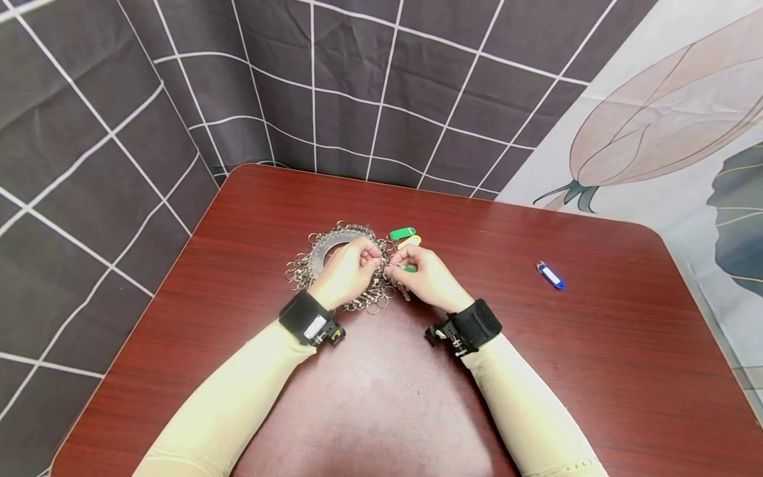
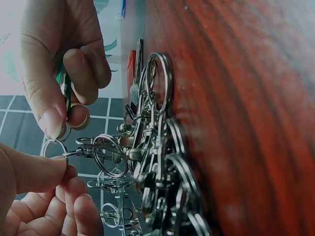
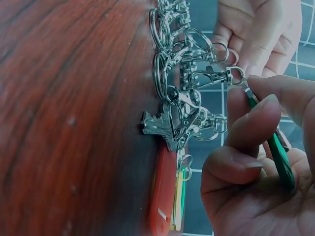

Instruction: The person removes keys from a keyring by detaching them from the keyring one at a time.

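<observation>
My left hand [image 1: 350, 270] pinches a small split ring [image 2: 55, 142] between thumb and finger, at the right side of a large flat metal hoop [image 1: 318, 257]. Many metal swivel clasps with split rings [image 1: 303, 270] hang around that hoop. Close beside it, my right hand [image 1: 432, 278] holds a green key tag [image 3: 281, 164] between thumb and fingers. The tag's end meets the split ring at my left fingertips; whether the two are linked I cannot tell. Part of a key shows behind the green tag, mostly covered by my fingers.
A second green tag [image 1: 402, 233] and a yellow tag [image 1: 410, 241] lie just beyond my right hand. In the right wrist view, a red tag [image 3: 163, 194] and a key [image 3: 158, 125] are by the clasps. A blue tag [image 1: 550, 275] lies on the table farther right.
</observation>
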A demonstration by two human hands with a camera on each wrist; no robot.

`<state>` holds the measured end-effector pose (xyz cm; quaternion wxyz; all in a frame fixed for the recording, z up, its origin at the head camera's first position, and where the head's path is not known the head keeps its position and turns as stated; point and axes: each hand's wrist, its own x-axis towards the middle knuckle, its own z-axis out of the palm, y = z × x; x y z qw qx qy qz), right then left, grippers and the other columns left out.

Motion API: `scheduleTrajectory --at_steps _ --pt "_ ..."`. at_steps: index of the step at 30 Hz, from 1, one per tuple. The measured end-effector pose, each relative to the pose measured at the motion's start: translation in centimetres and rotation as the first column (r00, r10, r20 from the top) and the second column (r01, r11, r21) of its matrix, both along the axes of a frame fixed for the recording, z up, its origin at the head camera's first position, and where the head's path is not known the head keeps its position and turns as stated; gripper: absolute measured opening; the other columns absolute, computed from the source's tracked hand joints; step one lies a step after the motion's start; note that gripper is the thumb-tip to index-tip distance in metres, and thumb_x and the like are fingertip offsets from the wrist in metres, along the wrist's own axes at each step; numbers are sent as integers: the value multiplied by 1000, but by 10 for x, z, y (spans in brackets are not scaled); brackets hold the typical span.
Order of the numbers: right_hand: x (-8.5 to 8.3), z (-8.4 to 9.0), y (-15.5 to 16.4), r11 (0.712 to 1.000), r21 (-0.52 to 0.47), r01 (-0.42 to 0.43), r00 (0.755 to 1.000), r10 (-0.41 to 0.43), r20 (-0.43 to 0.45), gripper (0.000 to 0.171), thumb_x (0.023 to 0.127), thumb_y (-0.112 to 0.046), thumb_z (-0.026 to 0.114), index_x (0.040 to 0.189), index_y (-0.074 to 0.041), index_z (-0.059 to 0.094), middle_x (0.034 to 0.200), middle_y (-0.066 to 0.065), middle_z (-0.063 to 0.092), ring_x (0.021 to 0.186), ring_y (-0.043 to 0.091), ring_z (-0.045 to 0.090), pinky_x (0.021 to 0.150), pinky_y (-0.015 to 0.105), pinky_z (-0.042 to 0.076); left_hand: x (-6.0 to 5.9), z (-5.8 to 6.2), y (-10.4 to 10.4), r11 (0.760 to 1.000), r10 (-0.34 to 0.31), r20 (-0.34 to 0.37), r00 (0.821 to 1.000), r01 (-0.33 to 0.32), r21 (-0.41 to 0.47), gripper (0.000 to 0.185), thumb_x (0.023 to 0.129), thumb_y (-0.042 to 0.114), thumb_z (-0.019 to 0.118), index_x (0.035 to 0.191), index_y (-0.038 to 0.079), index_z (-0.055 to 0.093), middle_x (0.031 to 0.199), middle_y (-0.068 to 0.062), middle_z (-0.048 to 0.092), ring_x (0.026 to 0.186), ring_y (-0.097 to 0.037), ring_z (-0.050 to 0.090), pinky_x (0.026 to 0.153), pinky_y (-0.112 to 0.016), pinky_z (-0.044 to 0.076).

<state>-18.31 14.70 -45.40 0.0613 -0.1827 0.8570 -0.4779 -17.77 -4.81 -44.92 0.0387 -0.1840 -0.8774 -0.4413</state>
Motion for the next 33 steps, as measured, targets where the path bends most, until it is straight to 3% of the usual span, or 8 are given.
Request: scheduleTrajectory --at_steps 4,9,12,15,21,27,33 --pt "1 4 -1 1000 5 -2 1000 2 20 14 90 -16 70 96 -4 64 80 8 65 55 6 49 54 23 40 0 1 0 1000 2 12 1000 -2 1 6 90 9 64 95 9 61 83 0 61 77 -14 58 72 -27 49" --pt "11 27 -6 1000 -8 -6 999 6 36 11 92 -9 64 95 2 62 80 23 64 55 6 47 53 22 38 0 3 0 1000 -4 20 1000 4 -12 6 90 9 64 96 9 61 83 0 62 78 -14 59 73 -28 50" --pt "17 40 -8 1000 -17 -1 1000 1 18 10 93 -8 62 94 2 61 81 20 63 59 6 49 55 22 39 0 2 0 1000 -14 29 999 15 -22 6 91 10 64 97 9 63 84 0 63 78 -14 59 73 -29 49" --pt "18 42 -9 999 -35 5 1000 -5 -2 9 93 -7 62 94 2 61 84 14 62 66 10 55 58 22 41 -1 1 0 999 -25 36 999 26 -36 8 92 11 63 99 9 66 85 0 65 77 -14 59 73 -30 49" --pt "11 32 -7 993 -112 39 999 -35 39 11 94 -5 61 97 5 58 82 23 62 64 29 56 54 20 39 -1 0 -1 996 -56 51 997 59 -61 7 93 13 63 98 9 67 84 0 64 75 -13 60 72 -30 50" --pt "-2 8 -2 989 -135 67 996 -59 61 16 94 -11 63 100 2 58 75 12 60 56 14 50 51 20 38 -3 -1 0 994 -78 62 995 82 -68 4 90 14 65 93 10 64 80 2 61 74 -11 57 69 -26 49" --pt "-3 3 1 992 -112 59 998 -57 22 16 94 -17 64 101 -4 61 77 17 60 56 22 53 52 22 40 -3 -3 0 995 -63 60 996 67 -68 5 90 14 65 94 10 64 80 2 61 75 -11 57 69 -25 49"
